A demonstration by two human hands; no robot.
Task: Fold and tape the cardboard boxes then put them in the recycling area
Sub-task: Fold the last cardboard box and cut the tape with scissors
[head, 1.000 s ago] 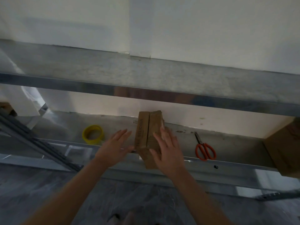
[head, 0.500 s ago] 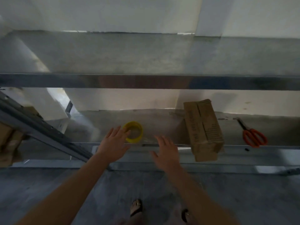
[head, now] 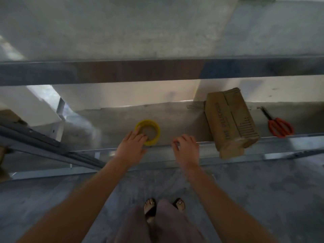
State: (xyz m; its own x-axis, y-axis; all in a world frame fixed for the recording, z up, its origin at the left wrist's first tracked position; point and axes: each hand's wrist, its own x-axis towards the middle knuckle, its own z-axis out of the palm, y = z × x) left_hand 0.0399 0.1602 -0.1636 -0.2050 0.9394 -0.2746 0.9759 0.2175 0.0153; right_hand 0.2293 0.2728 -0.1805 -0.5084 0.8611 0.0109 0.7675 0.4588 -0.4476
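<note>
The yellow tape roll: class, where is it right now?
In the head view the yellow tape roll lies on the lower metal shelf, left of the cardboard box, with the left hand touching its near edge.

Left hand [head: 130, 146] from cardboard box [head: 231, 121] onto yellow tape roll [head: 156, 131]

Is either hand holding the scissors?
No; the scissors lie on the shelf right of the cardboard box, with the left hand at the tape roll and the right hand empty.
</note>
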